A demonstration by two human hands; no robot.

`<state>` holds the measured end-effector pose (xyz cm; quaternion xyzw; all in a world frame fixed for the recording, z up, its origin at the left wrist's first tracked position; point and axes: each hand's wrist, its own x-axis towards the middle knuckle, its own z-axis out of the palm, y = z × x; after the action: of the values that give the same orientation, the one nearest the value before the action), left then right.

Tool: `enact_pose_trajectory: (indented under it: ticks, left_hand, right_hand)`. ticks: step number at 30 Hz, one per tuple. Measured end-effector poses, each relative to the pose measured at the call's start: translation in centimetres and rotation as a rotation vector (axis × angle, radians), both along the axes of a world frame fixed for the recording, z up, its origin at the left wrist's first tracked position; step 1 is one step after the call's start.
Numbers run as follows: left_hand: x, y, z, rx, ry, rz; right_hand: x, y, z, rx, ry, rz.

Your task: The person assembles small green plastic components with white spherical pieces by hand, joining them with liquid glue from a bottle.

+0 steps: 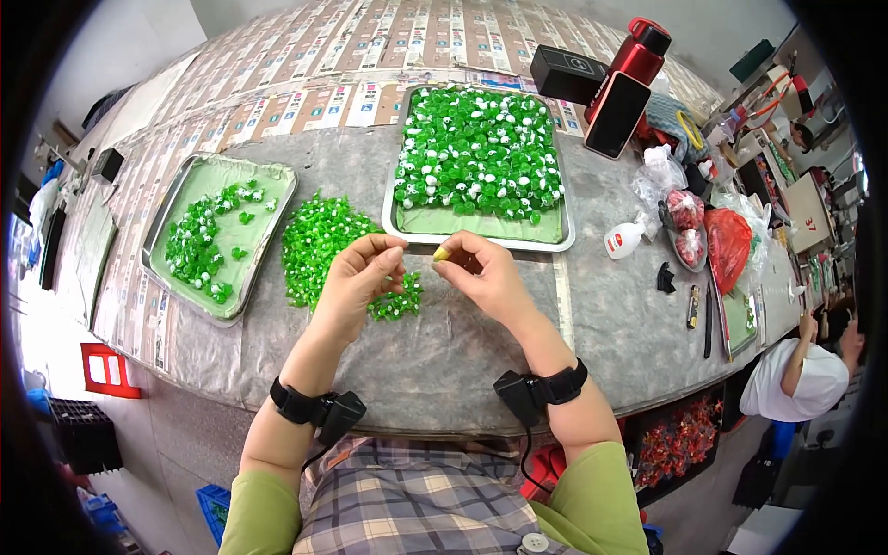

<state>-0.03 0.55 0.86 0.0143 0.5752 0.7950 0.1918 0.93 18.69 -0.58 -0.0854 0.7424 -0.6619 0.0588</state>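
My left hand hovers over the right side of a heap of small bright green pieces, thumb and forefinger pinched together. Facing it, my right hand is pinched too, with something yellow around a fingertip. Whatever lies between the fingers of either hand is too small to make out. A small cluster of green pieces with white spots lies beneath my left hand. Just beyond my hands, a metal tray lined in green holds many green pieces with white, dark-dotted balls.
A second lined tray at left holds fewer green-and-white pieces. At right are a white bottle, a phone leaning on a red flask, a black box and bags. Another person sits at far right.
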Motion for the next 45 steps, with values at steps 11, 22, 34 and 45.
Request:
enact_pose_trajectory:
  ticks: [11,22,34,45]
  left_hand:
    - [1.1,2.0,-0.6,0.211,-0.2,-0.27]
    - [0.9,0.3,-1.1,0.304,-0.255,-0.092]
    - [0.2,0.1,-1.7,0.305,-0.135,0.018]
    - [0.2,0.4,-1.3,0.204,-0.098,0.027]
  right_hand:
    - [1.0,0.4,0.9,-0.545,-0.167,0.119]
    - [1.3,10.9,2.8,0.068,0.677,-1.151]
    - [1.4,18.4,-2.3,0.17,0.178,-1.081]
    - [1.0,19.1,-3.8,0.401,0.016,-0.924]
